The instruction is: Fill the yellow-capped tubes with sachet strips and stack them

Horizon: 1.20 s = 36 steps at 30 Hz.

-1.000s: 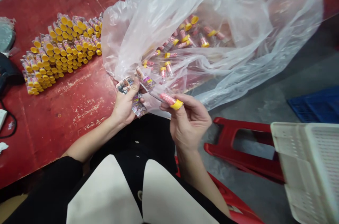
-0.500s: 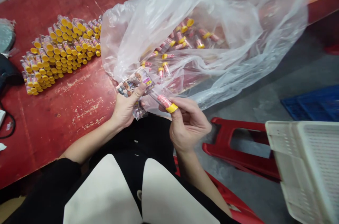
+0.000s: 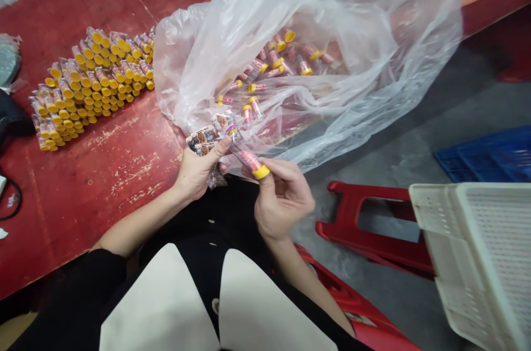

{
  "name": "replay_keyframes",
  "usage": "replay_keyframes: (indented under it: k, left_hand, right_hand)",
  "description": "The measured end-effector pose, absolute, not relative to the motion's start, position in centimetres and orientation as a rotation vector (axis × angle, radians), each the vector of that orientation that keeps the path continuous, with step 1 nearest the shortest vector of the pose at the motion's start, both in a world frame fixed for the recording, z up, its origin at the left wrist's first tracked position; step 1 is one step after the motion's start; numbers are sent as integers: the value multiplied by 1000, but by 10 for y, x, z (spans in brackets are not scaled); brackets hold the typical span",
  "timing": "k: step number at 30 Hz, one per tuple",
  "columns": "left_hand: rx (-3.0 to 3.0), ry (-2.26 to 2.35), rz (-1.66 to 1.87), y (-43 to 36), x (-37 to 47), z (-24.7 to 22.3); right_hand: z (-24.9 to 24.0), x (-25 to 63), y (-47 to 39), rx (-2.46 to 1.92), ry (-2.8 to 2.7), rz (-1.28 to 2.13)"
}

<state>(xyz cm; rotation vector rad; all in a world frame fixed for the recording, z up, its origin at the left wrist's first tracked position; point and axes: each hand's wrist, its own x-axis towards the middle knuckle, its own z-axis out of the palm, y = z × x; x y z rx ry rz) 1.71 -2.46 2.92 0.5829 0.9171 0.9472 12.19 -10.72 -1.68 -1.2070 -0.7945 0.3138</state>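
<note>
My left hand (image 3: 194, 171) is closed on a small bunch of printed plastic sleeves (image 3: 202, 138), its thumb pressed on top. My right hand (image 3: 282, 193) pinches the yellow-capped end of a clear candy tube (image 3: 250, 160) with pink pieces inside. The tube's far end lies at one printed sleeve by my left thumb, overlapping it; how deep it sits inside I cannot tell. Just beyond my hands a large clear plastic bag (image 3: 182, 63) lies open, with several similar tubes (image 3: 274, 57) loose in it.
At the left, a stack of sleeved tubes (image 3: 89, 85) with yellow caps lies on the red table (image 3: 120, 174). A dark object (image 3: 14, 119) sits at the table's left side. To the right are a red stool (image 3: 373, 229), a cream plastic crate (image 3: 452, 240) and a blue crate (image 3: 489, 155).
My right hand and the tube have shifted slightly toward my left hand, and the tube's end overlaps the printed sleeve more. The camera view has also shifted a little.
</note>
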Motion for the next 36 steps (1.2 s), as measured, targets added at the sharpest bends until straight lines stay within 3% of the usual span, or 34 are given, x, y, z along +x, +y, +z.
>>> replay_keyframes:
  k: [2, 10, 16, 20, 26, 36]
  left_hand:
    - [584, 915, 965, -25, 18, 29]
    - [603, 988, 1030, -30, 18, 33]
    - [506, 940, 971, -27, 17, 38]
    - [491, 941, 976, -25, 20, 41]
    - [397, 928, 951, -20, 23, 37]
    - [382, 978, 1009, -15, 23, 37]
  right_hand:
    - [-20, 124, -108, -1261, -953, 71]
    - [-24, 135, -111, -1264, -1244, -294]
    - [-23, 131, -108, -1193, -936, 142]
    - [-20, 130, -107, -1194, -929, 203]
    - [-21, 123, -105, -1043, -521, 687]
    - [-9, 135, -108, -1005, -684, 638]
